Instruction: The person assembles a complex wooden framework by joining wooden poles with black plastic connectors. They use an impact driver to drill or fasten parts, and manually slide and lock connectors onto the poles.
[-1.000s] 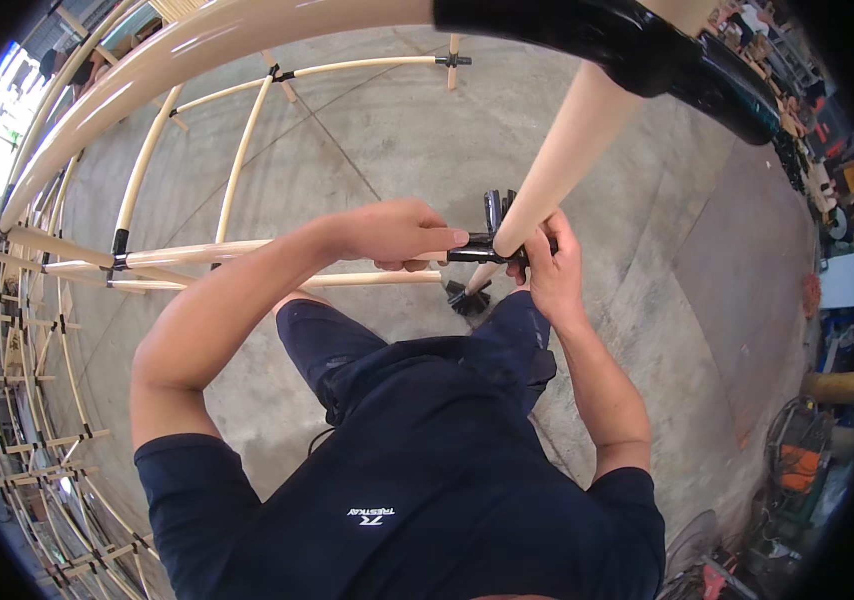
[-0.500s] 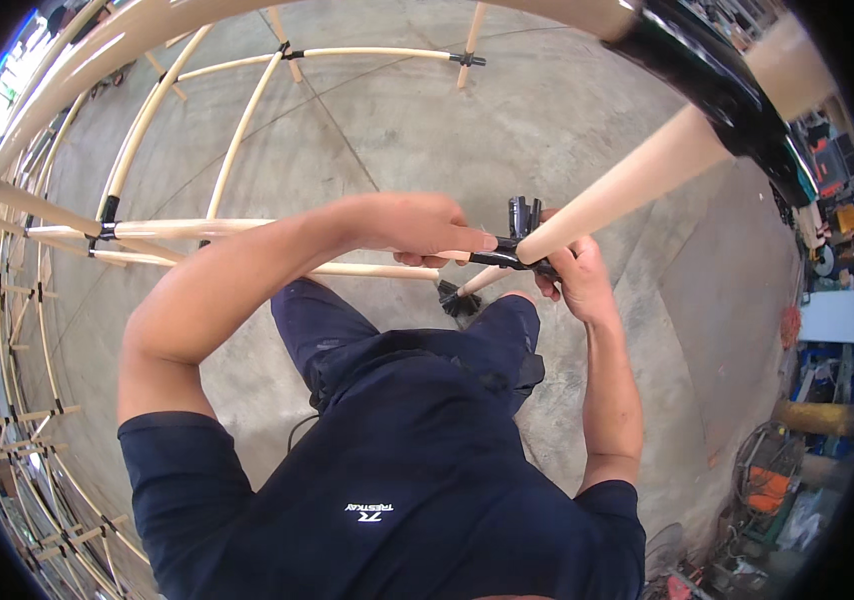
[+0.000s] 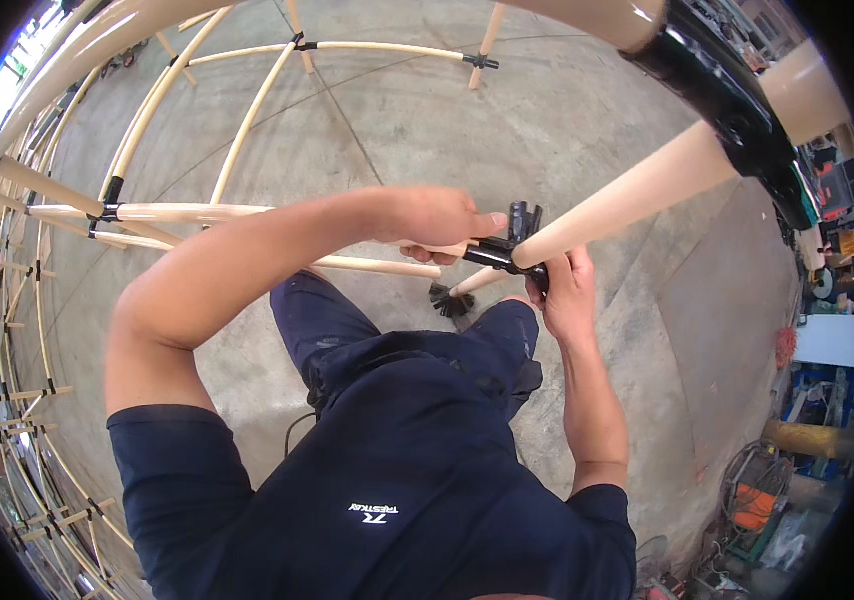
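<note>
- I'm looking down at a grey concrete floor [image 3: 417, 125], which is spreading out under everything around me.
- Thin dark seams [image 3: 337, 112] are crossing it ahead of me, and a browner patch [image 3: 727, 320] is covering part of its right side.
- Close in front of me, an upright pole [image 3: 477, 281] is running down to a black sleeve cluster [image 3: 452, 299]; I'm not managing to tell whether that is touching the concrete.
- Toward my lower right, a round wire-caged thing [image 3: 753, 505] with an orange part is sitting among mixed clutter [image 3: 822, 410] along the floor's edge.
</note>
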`<action>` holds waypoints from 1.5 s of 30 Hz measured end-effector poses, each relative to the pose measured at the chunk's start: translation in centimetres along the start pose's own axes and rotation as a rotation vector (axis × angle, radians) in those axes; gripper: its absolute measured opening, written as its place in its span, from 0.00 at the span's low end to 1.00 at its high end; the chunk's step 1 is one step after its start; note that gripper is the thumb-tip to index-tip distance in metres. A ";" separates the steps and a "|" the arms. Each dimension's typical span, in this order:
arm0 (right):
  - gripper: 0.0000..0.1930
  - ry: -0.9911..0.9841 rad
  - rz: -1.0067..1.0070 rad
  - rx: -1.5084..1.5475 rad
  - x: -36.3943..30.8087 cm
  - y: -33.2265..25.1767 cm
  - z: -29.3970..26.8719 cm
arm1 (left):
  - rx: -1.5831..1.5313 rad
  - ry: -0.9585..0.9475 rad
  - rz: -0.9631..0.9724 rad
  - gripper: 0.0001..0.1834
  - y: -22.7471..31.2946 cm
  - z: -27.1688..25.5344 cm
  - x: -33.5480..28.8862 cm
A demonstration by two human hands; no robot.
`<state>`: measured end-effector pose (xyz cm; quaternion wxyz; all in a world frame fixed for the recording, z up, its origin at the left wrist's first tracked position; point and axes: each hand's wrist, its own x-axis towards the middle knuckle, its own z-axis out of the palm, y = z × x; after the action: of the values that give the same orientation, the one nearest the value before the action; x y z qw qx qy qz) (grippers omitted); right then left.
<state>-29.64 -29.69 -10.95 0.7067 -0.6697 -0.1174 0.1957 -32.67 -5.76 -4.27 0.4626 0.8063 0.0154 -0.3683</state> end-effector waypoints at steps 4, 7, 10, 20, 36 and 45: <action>0.12 -0.009 -0.032 0.058 0.5 0.6 0.0 | 0.069 0.099 -0.043 0.38 1.3 1.0 0.0; 0.14 0.017 -0.066 0.070 0.5 1.0 0.1 | 0.107 0.099 -0.038 0.39 1.7 0.7 -0.5; 0.21 -0.097 -0.015 -0.030 0.9 0.5 -0.9 | 0.085 0.160 0.007 0.37 1.1 0.9 -1.2; 0.28 0.121 0.301 -0.117 5.6 13.8 -10.2 | 0.493 0.841 0.968 0.15 -5.8 9.5 -4.1; 0.14 -0.380 0.484 -0.769 9.1 43.9 -3.1 | 0.492 0.564 -0.111 0.13 -20.5 19.3 3.3; 0.10 -0.477 0.774 -0.585 9.9 48.6 -5.0 | 0.513 1.469 -0.429 0.14 -25.5 23.7 -5.2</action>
<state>-24.44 -28.64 -60.56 0.3206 -0.7698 -0.0688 0.5476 -59.55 -7.54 -26.97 0.0539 0.9030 0.3850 0.1831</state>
